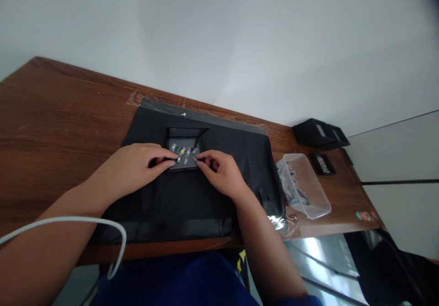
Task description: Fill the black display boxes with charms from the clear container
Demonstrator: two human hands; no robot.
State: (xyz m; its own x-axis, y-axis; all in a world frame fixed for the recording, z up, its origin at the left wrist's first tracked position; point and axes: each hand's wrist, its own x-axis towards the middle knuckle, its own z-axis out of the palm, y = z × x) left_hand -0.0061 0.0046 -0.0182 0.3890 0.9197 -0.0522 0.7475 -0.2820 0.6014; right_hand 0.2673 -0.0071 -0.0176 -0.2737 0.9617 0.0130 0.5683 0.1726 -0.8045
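Near the middle of the frame, we have an open black case [192, 163] lying on a black mat [206, 201], its lid [184, 133] tipped up on the far side. As far as we can judge, the work is partway along: several decorated pieces [188, 151] are set out inside in loose, uneven rows, while bare grey floor shows between and below them, and the lid is not yet closed. Our right hand [219, 171], at the case's right edge, seems to pinch a small greenish piece [195, 159] between thumb and forefinger. Our left hand [147, 162] has its thumb and forefinger nearly together beside the leftmost pieces; we cannot tell whether they grip one or only touch it. The pieces look slim, glossy and rounded, mostly pale and green, one with a bright yellow-green patch; finer patterns are too small for us to make out. At the right of the frame, a clear tub [322, 194] holds more greenish, shiny items near its left side.
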